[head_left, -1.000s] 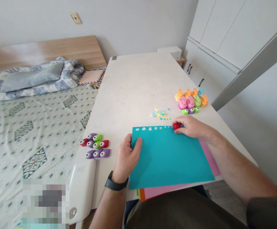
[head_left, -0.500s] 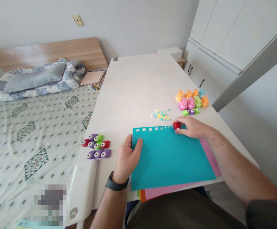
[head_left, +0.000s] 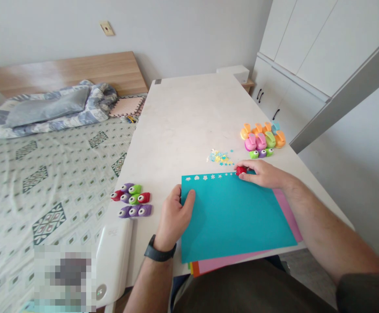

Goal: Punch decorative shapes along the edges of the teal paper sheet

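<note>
A teal sheet of paper [head_left: 235,217] lies before me, with a row of small shapes cut along its far edge. My left hand [head_left: 178,215] grips its left edge, thumb on top and fingers beneath. My right hand [head_left: 261,173] is closed around a small red craft punch [head_left: 241,171] at the far edge, near the right end of the cut row. Just beyond the edge is a scatter of tiny blue and yellow paper cutouts [head_left: 221,157]. Pink paper [head_left: 287,213] shows from under the teal sheet on the right.
Several small purple, green and red punches [head_left: 133,198] stand on the table's left. Larger orange, pink and green punches [head_left: 263,137] sit at the right, with small ones [head_left: 261,153] in front. A white machine-like object [head_left: 112,261] lies along the left edge of the table [head_left: 189,113].
The teal sheet has shifted slightly, its near edge now a little lower. The red punch has tipped or turned slightly in my right hand. My left hand keeps its hold.
</note>
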`<state>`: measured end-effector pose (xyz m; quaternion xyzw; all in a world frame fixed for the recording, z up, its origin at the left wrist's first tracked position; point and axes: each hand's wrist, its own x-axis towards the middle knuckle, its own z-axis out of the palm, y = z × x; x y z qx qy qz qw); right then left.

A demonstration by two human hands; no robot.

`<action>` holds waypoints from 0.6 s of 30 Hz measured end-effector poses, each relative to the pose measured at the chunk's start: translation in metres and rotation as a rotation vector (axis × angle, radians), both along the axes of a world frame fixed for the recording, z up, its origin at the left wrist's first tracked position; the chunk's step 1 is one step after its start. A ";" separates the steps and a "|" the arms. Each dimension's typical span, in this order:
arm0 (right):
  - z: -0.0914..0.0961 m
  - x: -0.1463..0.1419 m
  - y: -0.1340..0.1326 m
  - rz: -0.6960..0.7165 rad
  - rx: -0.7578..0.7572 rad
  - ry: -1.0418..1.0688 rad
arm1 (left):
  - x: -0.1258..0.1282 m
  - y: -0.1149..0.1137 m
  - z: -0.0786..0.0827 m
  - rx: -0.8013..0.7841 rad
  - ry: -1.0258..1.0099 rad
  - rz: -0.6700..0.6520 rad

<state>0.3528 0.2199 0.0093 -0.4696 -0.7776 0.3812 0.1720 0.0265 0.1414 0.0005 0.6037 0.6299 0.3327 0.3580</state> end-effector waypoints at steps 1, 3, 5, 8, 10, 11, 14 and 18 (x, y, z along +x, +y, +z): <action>0.000 0.000 0.000 -0.004 0.001 0.001 | 0.000 0.000 0.000 -0.001 0.000 0.001; 0.000 -0.001 0.000 -0.012 0.003 0.002 | 0.000 0.000 -0.001 -0.002 -0.010 0.005; 0.001 -0.001 0.000 -0.018 0.006 0.003 | 0.000 0.000 -0.002 0.000 -0.024 0.013; 0.002 -0.002 0.001 -0.029 -0.004 0.011 | 0.000 0.000 -0.003 0.006 -0.030 0.030; 0.002 -0.002 0.001 -0.039 -0.019 0.028 | -0.001 0.000 -0.004 0.004 -0.017 0.031; 0.002 -0.002 0.001 -0.041 -0.023 0.033 | -0.001 0.000 -0.004 0.003 -0.009 0.026; 0.001 -0.002 0.001 -0.033 -0.015 0.025 | -0.001 0.000 -0.004 -0.008 0.004 0.007; 0.001 -0.004 0.000 -0.034 0.008 0.011 | -0.001 0.000 -0.003 -0.011 -0.006 -0.003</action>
